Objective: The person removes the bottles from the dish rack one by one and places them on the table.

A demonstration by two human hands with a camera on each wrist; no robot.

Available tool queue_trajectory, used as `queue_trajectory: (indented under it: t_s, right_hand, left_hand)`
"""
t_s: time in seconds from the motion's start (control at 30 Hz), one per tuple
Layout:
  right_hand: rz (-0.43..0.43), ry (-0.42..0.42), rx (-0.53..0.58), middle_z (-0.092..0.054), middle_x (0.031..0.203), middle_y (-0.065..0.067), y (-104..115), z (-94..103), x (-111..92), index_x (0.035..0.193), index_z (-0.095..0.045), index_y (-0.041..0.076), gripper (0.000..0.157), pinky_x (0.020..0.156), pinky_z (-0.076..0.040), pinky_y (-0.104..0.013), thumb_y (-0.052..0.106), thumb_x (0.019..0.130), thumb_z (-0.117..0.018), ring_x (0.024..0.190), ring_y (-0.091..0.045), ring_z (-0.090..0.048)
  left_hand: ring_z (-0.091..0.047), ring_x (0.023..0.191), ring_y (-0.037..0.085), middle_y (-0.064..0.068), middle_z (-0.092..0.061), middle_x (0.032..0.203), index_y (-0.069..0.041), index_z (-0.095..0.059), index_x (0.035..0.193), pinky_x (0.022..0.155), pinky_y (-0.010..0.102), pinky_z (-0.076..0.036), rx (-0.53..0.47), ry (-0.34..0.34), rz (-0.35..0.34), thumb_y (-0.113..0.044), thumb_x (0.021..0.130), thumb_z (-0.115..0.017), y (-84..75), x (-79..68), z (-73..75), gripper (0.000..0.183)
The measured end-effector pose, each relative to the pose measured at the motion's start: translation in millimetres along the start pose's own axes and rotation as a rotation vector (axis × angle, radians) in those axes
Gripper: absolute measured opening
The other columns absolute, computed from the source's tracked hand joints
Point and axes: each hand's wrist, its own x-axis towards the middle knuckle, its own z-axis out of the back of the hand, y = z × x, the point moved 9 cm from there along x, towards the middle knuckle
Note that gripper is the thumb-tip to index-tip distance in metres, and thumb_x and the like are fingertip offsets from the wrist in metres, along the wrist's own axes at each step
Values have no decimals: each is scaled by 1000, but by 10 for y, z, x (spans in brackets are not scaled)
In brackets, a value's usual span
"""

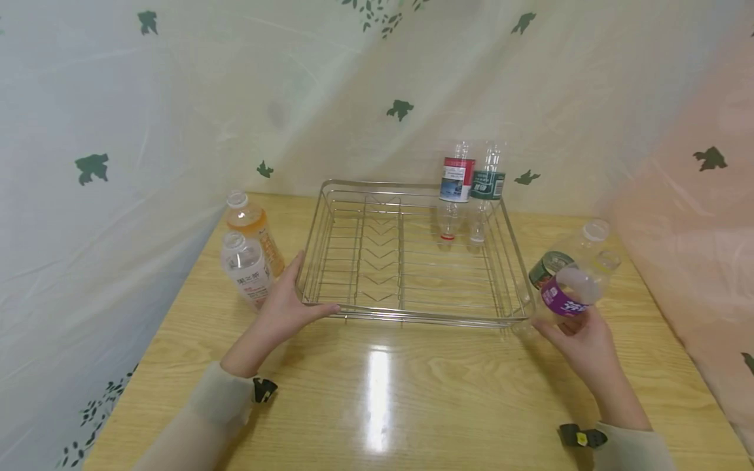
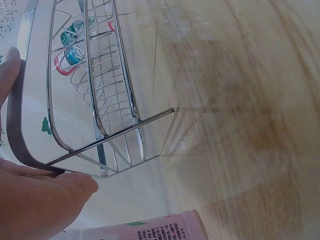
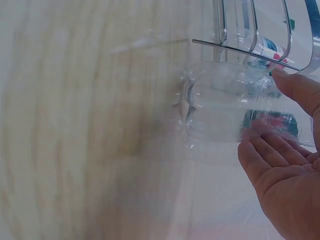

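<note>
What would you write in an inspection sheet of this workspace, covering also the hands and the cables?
Surface: wooden-looking table, with a bright reflection.
Job's things: wire rack, holding a red-labelled bottle and a green-labelled bottle; purple-labelled bottle, at right.
Clutter: orange bottle and pale-labelled bottle, left; another green-labelled bottle, right.
Hands: left hand touches the rack's front left corner; right hand is at the purple-labelled bottle, grip unclear.
Cables: nothing seen.
Surroundings: pale hanging sheet with dark green prints.
</note>
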Motion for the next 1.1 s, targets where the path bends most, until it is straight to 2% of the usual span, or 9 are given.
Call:
queue_trajectory:
  t_s: [0.07,0.17,0.2,0.3,0.4,0.7,0.97,1.1]
  right_hand:
    - [-12,8,-5,-52,139,-31,-14,-11,-3,148,-38,-4,78,98,-51,-32,27,90,-81,123,-51,-53]
    - [-14,-4,-11,-51,143,-27,-1,-6,-16,152,-39,3,80,102,-48,-35,27,89,-83,127,-44,-53]
    - [-10,-16,-11,-51,143,-26,13,4,-22,153,-40,6,81,103,-48,-34,27,88,-83,128,-39,-53]
    - [10,-65,10,-52,145,-22,52,64,-39,154,-42,16,81,97,-46,-15,20,86,-85,128,-24,-54]
    - [23,-98,37,-51,147,-21,72,123,-44,155,-42,19,83,97,-45,-12,14,85,-86,129,-15,-53]
    - [50,-195,61,-52,147,-18,213,296,-58,153,-44,15,84,101,-42,-14,3,81,-87,132,-19,-52]
    - [71,-225,67,-58,137,-9,418,431,-77,148,-49,10,76,104,-40,-15,0,82,-85,129,-12,-53]
    - [117,-242,146,-61,131,-6,561,506,-69,146,-51,8,74,108,-38,-18,-9,81,-82,128,-13,-53]
  left_hand:
    - [-26,147,39,20,-23,163,-7,-10,163,118,55,-24,-2,1,2,-51,67,-93,0,-1,0,134]
    - [-27,146,39,20,-23,163,-8,-10,164,118,55,-24,-6,0,3,-52,66,-93,3,-3,-1,135]
    - [-27,146,40,20,-23,163,-8,-10,164,118,55,-24,-5,-1,3,-53,66,-93,6,-4,0,136]
    - [-26,146,40,20,-22,163,-8,-10,164,118,56,-24,-3,-2,8,-55,65,-93,13,-5,1,137]
    - [-25,147,41,20,-21,164,-8,-10,164,118,57,-24,4,-4,9,-57,65,-92,20,-3,2,137]
    - [-26,147,40,19,-23,164,-10,-10,164,118,56,-25,6,-10,5,-59,64,-91,28,3,-6,137]
    - [-26,147,40,19,-23,164,-10,-10,164,118,56,-24,0,-5,-2,-58,65,-91,34,5,-13,137]
    - [-24,147,40,19,-21,164,-10,-9,164,118,57,-23,4,-2,-2,-58,66,-91,26,2,-12,136]
